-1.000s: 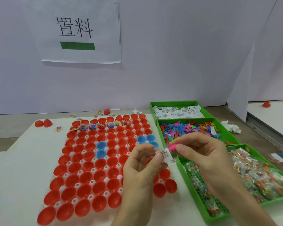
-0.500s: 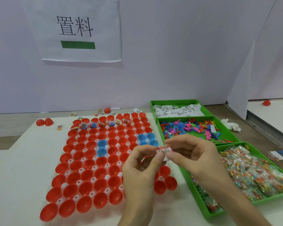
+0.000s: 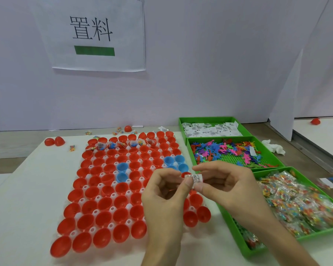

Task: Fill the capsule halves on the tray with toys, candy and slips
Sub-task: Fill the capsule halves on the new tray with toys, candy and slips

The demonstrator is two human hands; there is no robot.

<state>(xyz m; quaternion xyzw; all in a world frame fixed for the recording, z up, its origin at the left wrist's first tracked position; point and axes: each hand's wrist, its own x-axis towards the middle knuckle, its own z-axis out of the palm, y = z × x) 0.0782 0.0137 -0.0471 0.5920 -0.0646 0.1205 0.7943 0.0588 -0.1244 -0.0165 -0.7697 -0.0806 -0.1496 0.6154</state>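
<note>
Over the right edge of the capsule tray (image 3: 88, 176): pinching one printed slip (image 3: 196, 178) between left hand (image 3: 165, 198) and right hand (image 3: 231, 187). Thumb and forefinger of each curled onto it, other fingers loosely bent. Glimpsing something red at the left fingers too; cannot tell whether a toy in the palm or a cup behind. Holding the slip in the air, clear of any cup, above the red capsule halves (image 3: 108, 191) and just near of the blue capsule halves (image 3: 174, 160).

Judging progress as early: spotting filled halves (image 3: 112, 145) in the far row only.

Risks from here, as guesses:
- Tearing or creasing the slip if pulled from both ends at once. Thin paper, two opposing pinches.
- Dropping it onto the white webbing between cups instead of into a half. Light, flat, prone to flutter; better released low over the cup.
- Landing it in the wrong cup and breaking row order, with filling started far back and the slip held mid-tray.
- Brushing the loose-looking halves (image 3: 203, 214) at the tray's near-right edge with a wrist and knocking them toward the candy bin (image 3: 277, 247).
- Losing whatever sits in the left palm when opening to release.
- Carrying two stuck slips as one; cannot confirm from this view.

Supplies to the right, far to near: slip bin (image 3: 206, 118), toy bin (image 3: 219, 137), candy bin.
</note>
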